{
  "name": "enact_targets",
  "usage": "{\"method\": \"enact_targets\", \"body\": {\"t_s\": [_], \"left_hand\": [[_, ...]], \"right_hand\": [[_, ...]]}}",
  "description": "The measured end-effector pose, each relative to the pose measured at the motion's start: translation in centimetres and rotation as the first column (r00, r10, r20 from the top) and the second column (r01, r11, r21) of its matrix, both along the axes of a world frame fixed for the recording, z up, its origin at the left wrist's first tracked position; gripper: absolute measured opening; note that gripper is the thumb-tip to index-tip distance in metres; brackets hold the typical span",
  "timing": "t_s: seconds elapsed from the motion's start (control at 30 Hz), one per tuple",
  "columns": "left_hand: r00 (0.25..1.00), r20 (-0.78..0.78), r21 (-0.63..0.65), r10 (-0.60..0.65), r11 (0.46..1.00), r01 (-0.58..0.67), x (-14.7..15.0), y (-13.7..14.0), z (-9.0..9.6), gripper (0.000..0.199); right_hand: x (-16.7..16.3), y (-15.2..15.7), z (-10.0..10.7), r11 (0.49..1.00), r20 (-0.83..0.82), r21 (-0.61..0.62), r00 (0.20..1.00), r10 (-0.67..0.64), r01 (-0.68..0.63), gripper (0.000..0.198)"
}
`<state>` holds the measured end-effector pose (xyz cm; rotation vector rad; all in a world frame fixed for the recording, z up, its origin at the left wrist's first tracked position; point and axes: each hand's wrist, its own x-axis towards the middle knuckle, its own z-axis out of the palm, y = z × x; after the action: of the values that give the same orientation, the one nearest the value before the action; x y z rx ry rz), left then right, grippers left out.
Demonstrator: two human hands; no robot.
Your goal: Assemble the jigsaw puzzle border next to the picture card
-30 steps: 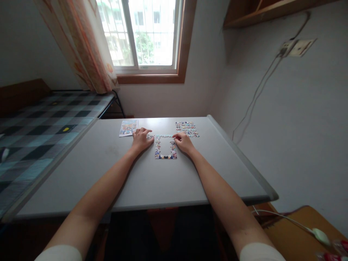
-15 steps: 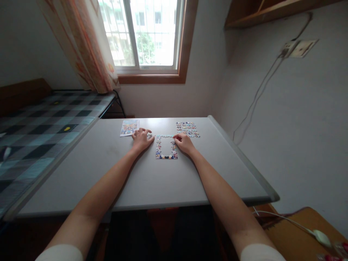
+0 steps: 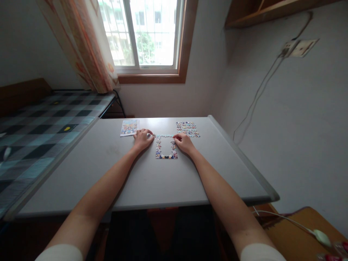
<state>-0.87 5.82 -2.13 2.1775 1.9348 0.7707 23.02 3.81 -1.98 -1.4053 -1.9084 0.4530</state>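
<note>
A rectangular jigsaw border (image 3: pixel 166 157) of joined pieces lies on the table, with bare tabletop inside it. At its far left corner, my left hand (image 3: pixel 143 140) rests with thumb and forefinger closed around a small puzzle piece (image 3: pixel 154 135). My right hand (image 3: pixel 184 142) is at the far right corner, fingertips pinched together on the border's edge; whatever they grip there is too small to make out. Beyond the right hand, loose puzzle pieces (image 3: pixel 186 127) lie in rows. A colourful picture sheet (image 3: pixel 128 127) lies flat past my left hand, which partly overlaps its near corner.
The white table (image 3: pixel 163 185) has raised side edges. To the left stands a bed with a checked cover (image 3: pixel 54 119). A window (image 3: pixel 144 36) and curtain (image 3: pixel 84 47) are ahead. Cables (image 3: pixel 252 94) hang along the right wall below a shelf (image 3: pixel 252 16).
My left hand's fingers have drawn in from a wider spread and closed at the border's far left corner. The right hand stays nearly still at the far right corner.
</note>
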Motion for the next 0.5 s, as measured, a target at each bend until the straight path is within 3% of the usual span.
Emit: {"method": "enact_targets", "body": {"t_s": [0.5], "left_hand": [[0.991,0.101,0.086,-0.083,0.994,0.075,-0.1,0.39,-0.62,0.012]], "right_hand": [[-0.02,0.17,-0.19,1.0,-0.001,0.014,1.0,0.007,-0.007,0.018]]}}
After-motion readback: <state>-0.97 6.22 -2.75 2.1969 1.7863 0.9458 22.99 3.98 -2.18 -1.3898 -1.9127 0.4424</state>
